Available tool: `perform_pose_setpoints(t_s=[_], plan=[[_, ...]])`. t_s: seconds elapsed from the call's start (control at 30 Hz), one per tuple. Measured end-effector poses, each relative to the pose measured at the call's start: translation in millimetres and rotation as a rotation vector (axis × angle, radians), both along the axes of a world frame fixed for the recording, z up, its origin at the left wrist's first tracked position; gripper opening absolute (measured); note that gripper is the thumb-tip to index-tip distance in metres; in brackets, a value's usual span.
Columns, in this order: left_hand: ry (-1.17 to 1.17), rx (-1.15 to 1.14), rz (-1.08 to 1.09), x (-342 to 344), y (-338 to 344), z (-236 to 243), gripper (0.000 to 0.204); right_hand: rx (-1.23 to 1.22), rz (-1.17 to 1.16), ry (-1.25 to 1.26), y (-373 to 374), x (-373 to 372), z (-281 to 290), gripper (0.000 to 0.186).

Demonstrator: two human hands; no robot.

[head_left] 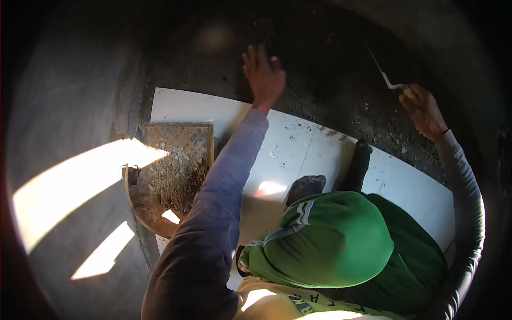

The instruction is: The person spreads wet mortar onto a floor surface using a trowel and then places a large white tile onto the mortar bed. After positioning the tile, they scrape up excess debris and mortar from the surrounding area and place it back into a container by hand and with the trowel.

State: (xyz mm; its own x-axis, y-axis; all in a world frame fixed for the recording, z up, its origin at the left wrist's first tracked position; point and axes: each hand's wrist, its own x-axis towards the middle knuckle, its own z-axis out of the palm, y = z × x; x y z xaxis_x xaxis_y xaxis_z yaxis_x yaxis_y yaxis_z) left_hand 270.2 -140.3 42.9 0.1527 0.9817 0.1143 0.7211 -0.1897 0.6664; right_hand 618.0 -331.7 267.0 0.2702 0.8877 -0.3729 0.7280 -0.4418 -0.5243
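My left hand point(265, 80) reaches forward over the dark, rough floor point(320, 69), just past the edge of the white tiles. Its fingers are stretched and a little apart, with nothing in them; whether the palm touches the floor I cannot tell. Farther right, my right hand point(425, 113) is closed round the handle of a trowel point(393, 85). The trowel's pale bent neck shows, and a thin bright edge runs forward and left from it. Most of its blade is lost in the dark.
White tiles point(290, 136) with scattered crumbs lie under me. A worn metal pan point(146, 210) holding grey rubble point(181, 181) stands at left, beside a sunlit grey wall point(80, 106). My green-clad knee point(336, 240) and dark shoes point(306, 188) are near the middle.
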Motion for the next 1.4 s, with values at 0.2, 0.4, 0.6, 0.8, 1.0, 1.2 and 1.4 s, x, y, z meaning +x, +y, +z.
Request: perform_pose_setpoints(t_s=[0.2, 0.4, 0.6, 0.8, 1.0, 1.2, 1.4], plan=[[0.174, 0.093, 0.49, -152.5, 46.5, -26.5, 0.072, -0.089, -0.13, 0.475, 102.6, -88.8, -61.3, 0.026], [0.443, -0.053, 0.657, -148.6, 1.3, -31.9, 0.079, -0.124, -0.096, 0.916, 245.4, -281.4, -152.9, 0.032], [0.432, -0.225, 0.806, -124.0, 12.0, -19.6, 0.081, -0.008, -0.377, 1.15, 339.6, -326.0, -207.6, 0.025], [0.511, -0.253, 0.858, -148.3, 8.0, -12.6, 0.081, 0.011, -0.648, 0.961, 229.3, -288.2, -177.9, 0.023], [0.482, -0.227, 0.831, -140.2, 20.8, -6.0, 0.079, -0.033, -0.381, 1.199, 379.2, -380.4, -169.6, 0.018], [0.502, -0.219, 0.811, -132.0, 21.4, -10.7, 0.079, 0.025, -0.584, 1.174, 398.6, -352.6, -230.8, 0.022], [0.564, -0.254, 0.859, -141.2, 21.2, -3.5, 0.081, 0.16, -0.446, 0.882, 283.5, -316.3, -183.2, 0.018]])
